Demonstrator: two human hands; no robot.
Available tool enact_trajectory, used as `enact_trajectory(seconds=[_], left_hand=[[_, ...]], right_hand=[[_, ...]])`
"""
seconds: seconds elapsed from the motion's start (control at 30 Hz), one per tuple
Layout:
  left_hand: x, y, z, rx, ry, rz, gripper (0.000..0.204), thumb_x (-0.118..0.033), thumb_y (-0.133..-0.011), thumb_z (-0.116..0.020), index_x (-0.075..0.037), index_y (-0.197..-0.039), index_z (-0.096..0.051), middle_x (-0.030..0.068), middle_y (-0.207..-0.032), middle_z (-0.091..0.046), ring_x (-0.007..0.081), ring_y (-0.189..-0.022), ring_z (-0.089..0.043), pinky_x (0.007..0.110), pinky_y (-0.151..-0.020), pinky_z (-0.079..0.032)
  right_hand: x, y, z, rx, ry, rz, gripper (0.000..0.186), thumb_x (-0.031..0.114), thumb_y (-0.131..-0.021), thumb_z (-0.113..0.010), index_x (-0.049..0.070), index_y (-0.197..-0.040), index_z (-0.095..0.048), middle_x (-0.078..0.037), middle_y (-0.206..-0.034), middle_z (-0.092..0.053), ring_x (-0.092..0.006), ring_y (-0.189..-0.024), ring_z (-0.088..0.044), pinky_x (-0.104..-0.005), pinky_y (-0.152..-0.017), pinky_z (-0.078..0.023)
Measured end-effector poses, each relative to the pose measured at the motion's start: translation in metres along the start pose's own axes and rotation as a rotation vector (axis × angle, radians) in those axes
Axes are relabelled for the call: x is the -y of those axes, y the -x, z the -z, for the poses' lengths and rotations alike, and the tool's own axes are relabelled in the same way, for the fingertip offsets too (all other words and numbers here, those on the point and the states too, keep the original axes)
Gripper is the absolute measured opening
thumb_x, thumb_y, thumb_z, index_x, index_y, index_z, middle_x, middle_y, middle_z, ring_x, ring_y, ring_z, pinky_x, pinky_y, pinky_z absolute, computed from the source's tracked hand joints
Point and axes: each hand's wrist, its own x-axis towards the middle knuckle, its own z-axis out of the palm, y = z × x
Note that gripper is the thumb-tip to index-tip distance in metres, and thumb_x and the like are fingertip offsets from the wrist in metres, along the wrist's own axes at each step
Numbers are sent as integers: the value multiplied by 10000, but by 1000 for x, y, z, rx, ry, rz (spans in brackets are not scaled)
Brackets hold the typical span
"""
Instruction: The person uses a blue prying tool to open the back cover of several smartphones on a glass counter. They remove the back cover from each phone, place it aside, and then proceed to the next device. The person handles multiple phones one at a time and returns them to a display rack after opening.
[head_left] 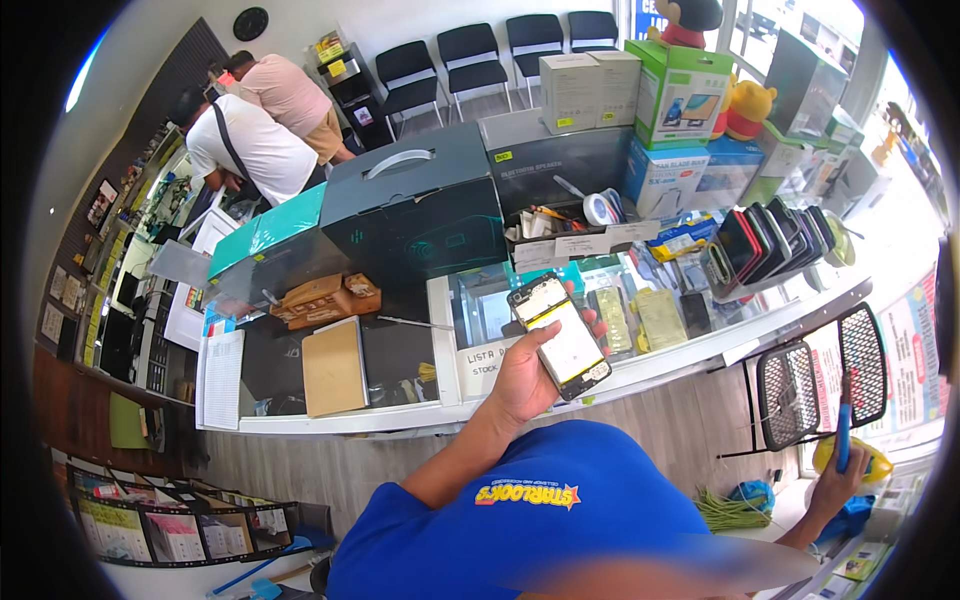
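My left hand (525,378) grips an opened smartphone (568,345) above the glass counter, thumb across its face and fingertips round the far edge. The phone's inside shows: a white battery-like panel within a black frame, with circuit parts at both ends. Far to the right, my right hand (830,492) is closed round a blue-handled tool (845,435) that points upward. A thin, darker shaft rises from the handle; its exact kind is unclear. The two hands are well apart.
Along the counter (440,340) stand a large dark box (410,210), a tray of small tools (560,222) and a rack of phone cases (765,250). A brown notebook (335,368) lies left. A perforated black chair (790,395) is at right. Two people (250,140) stand beyond.
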Motion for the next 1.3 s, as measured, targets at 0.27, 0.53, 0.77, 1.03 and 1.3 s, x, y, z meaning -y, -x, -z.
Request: enact_trajectory(seconds=[0.27, 0.53, 0.77, 1.03, 1.3], left_hand=[[15, -16, 0, -71, -60, 108, 506, -391, -1074, -537, -133, -1506, -486, 166, -1269, -637, 349, -1166, -647, 572, -1019, -544], [18, 0, -9, -66, -114, 47, 591, -485, -1067, -559, -134, -1533, -459, 152, -1285, -633, 321, -1191, -633, 554, -1043, -518], [21, 0, -20, -170, -221, -90, 657, -632, -1046, -537, -160, -1502, -495, 137, -1338, -634, 278, -1201, -646, 480, -1045, -530], [23, -3, 1, -131, -233, -185, 549, -566, -1099, -477, -111, -1401, -541, 60, -1265, -657, 183, -1163, -635, 358, -1017, -517], [18, -19, -9, -220, -282, -167, 625, -516, -1061, -582, -64, -1474, -461, 123, -1280, -662, 242, -1111, -687, 417, -988, -566]], right_hand=[[140, 13, -83, -164, -1342, -555, 277, 143, -999, -725, -50, -1187, -657, -75, -1099, -687, -217, -996, -722, -378, -903, -613], [290, -13, -86, 519, -1795, -848, 217, 152, -926, -820, 75, -1055, -664, 51, -790, -584, -16, -574, -448, -185, -516, -360], [369, -23, -89, 343, -1352, 66, 199, 75, -888, -806, 55, -1053, -697, -3, -868, -616, -138, -713, -602, -282, -645, -495], [404, -8, -102, 280, -1104, 614, 409, 40, -718, -823, 121, -1110, -737, -50, -1111, -675, -279, -893, -718, -379, -700, -601], [399, -10, -113, 234, -1185, 702, 374, 129, -783, -826, 142, -1135, -699, -72, -1176, -648, -292, -1061, -686, -394, -815, -601]])
